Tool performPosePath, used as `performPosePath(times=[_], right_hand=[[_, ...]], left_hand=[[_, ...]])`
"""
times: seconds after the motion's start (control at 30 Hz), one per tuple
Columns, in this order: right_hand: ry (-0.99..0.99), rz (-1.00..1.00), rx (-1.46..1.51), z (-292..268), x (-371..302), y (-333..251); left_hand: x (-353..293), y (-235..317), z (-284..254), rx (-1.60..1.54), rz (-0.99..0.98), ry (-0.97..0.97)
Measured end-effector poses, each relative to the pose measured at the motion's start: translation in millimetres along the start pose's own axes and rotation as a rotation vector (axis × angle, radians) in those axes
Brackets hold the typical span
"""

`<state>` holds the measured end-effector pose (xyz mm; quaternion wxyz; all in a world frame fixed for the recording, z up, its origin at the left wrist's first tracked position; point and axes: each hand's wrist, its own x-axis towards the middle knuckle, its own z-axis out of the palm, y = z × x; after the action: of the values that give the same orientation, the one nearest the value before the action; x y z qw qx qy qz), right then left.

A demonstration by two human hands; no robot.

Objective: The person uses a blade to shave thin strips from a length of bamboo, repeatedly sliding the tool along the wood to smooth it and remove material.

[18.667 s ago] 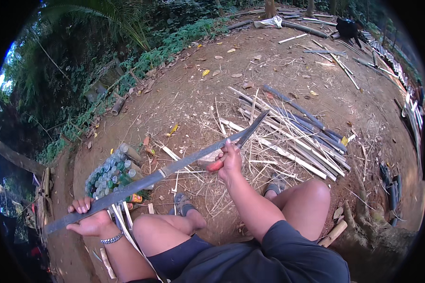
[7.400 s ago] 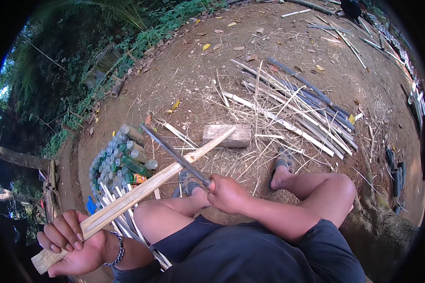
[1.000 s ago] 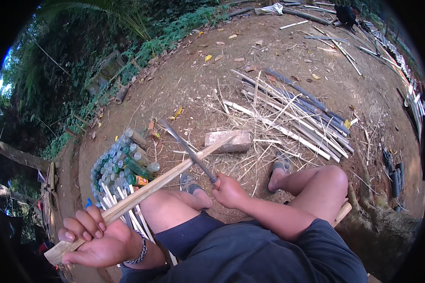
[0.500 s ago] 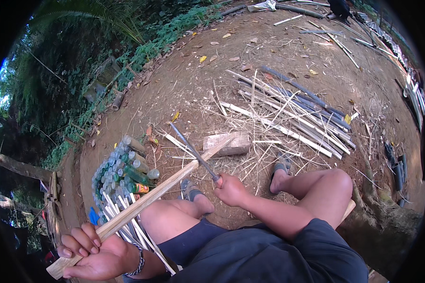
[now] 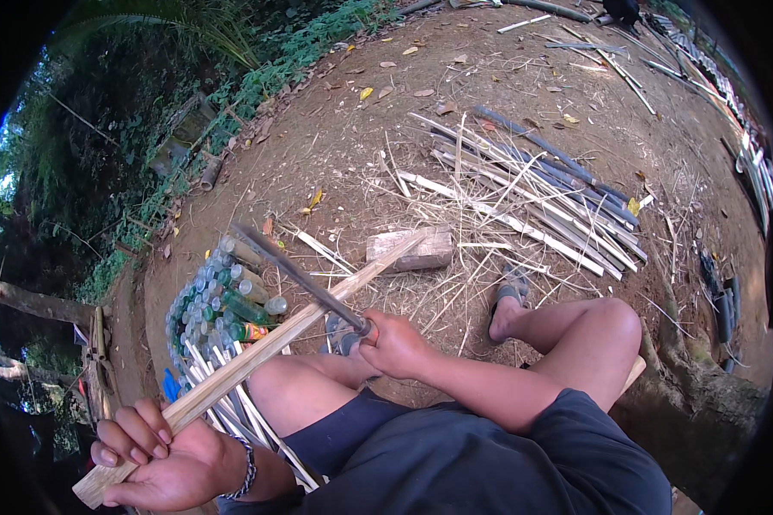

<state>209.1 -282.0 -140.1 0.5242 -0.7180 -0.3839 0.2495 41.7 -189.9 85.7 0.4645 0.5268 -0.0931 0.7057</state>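
Observation:
My left hand (image 5: pixel 159 455) is wrapped round the near end of a long, pale wooden stick (image 5: pixel 258 354), at the lower left. The stick slants away from me, and its far, narrowed end rests on a short wooden block (image 5: pixel 434 249) on the ground. My right hand (image 5: pixel 395 345) is closed round the handle of a long knife, probably a machete (image 5: pixel 288 270). Its dark blade lies across the stick about midway and points to the upper left. Most of the handle is hidden in my fist.
Split pale strips and dark bamboo poles (image 5: pixel 567 215) lie piled ahead to the right. Several plastic bottles (image 5: pixel 223 300) are stacked at the left. More thin strips (image 5: pixel 219 373) lean by my left knee. Shavings cover the soil, and a tree root (image 5: pixel 687 369) stands at the right.
My right hand has moved left, drawing the machete along the stick toward my left hand. The blade has swung further left. My left hand and the stick have barely shifted.

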Motion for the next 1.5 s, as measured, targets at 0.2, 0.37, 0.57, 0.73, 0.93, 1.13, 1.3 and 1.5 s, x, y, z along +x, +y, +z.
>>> performPosePath(times=[0.2,0.37,0.57,0.73,0.93,1.13,1.3,1.5], right_hand=[[-0.039,0.099,-0.016,-2.4,-10.9,-17.4],[-0.02,0.07,-0.088,-3.8,-9.4,7.6],[-0.022,0.11,-0.031,-8.0,-17.3,6.0],[0.066,0.115,0.011,-2.8,-6.6,39.3],[0.001,-0.015,-0.077,-4.0,-6.4,9.8],[-0.088,0.123,-0.102,-17.7,-3.6,5.1],[-0.007,0.322,-0.163,-16.7,6.8,66.7],[-0.028,0.155,-0.142,-18.7,9.1,33.8]], left_hand=[[0.3,4.2,-3.5,-0.034,-0.051,0.04],[-7.8,4.3,-2.4,-0.04,-0.05,0.028],[-8.4,10.8,-3.4,-0.022,-0.03,-0.014],[-7.6,6.5,9.8,-0.032,-0.04,0.018],[-9.1,10.1,2.5,-0.008,-0.059,-0.035],[-4.8,8.1,-1.1,-0.02,-0.049,-0.035],[-2.2,0.9,13.8,0.009,-0.043,-0.004],[7.3,1.1,-2.9,-0.069,-0.081,-0.041]])
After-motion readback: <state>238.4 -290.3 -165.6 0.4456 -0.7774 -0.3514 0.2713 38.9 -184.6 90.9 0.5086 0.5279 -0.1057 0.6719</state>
